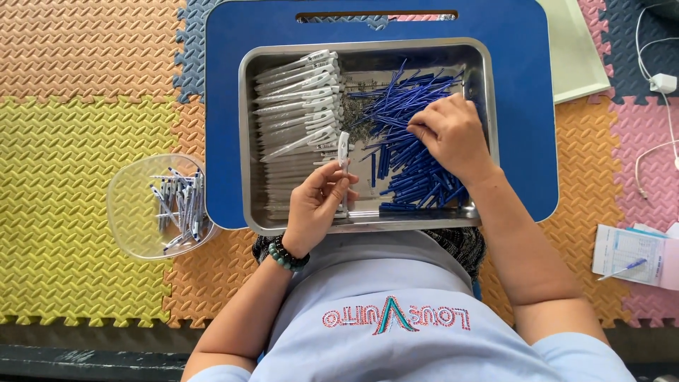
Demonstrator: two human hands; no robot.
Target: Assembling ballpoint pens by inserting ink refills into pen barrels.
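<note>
pen barrel (344, 150), white, upright in left hand (318, 205).

Interlocking foam floor mats (85, 141) in orange, yellow, pink, blue, daylight, white cable (654, 152) at right

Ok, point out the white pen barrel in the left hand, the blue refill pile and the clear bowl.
white pen barrel (344, 147), head view, upper end above the fingers.
blue refill pile (396, 117), head view, middle of pile.
clear bowl (131, 212), head view, bare left side.

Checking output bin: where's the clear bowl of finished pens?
Head view, far left: the clear bowl sits on the foam mat, touching the blue tray's lower-left corner.
</note>
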